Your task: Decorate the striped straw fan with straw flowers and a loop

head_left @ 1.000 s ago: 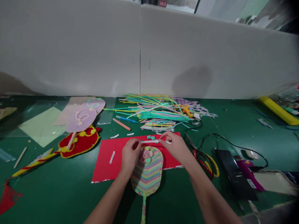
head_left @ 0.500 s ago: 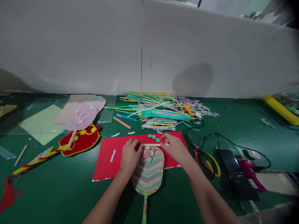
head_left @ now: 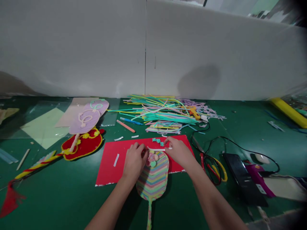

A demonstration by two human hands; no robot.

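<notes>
A thin white strip (head_left: 157,149) lies across the top of a striped pastel hand fan (head_left: 153,179), over the red board. My right hand (head_left: 178,150) pinches the strip's right end. My left hand (head_left: 135,159) is closed at the fan's upper left edge, its fingertips beside the strip's left end, which bends slightly upward. Whether these fingers grip anything is hidden. Pink, cream and green flower pieces (head_left: 153,159) decorate the fan's top. Small teal flowers (head_left: 158,141) sit on the red board (head_left: 111,159) just beyond the strip.
Behind the board lies a pile of colourful pipe cleaners (head_left: 165,111) with an orange glue gun (head_left: 194,113). A red fan (head_left: 82,147) and a lilac piece (head_left: 85,119) are at left. Pliers (head_left: 216,169), black cables and a phone (head_left: 243,179) lie at right.
The strip's left end has come away from my left fingertips and now curves upward. My left hand has shifted very slightly; my right hand keeps its pinch.
</notes>
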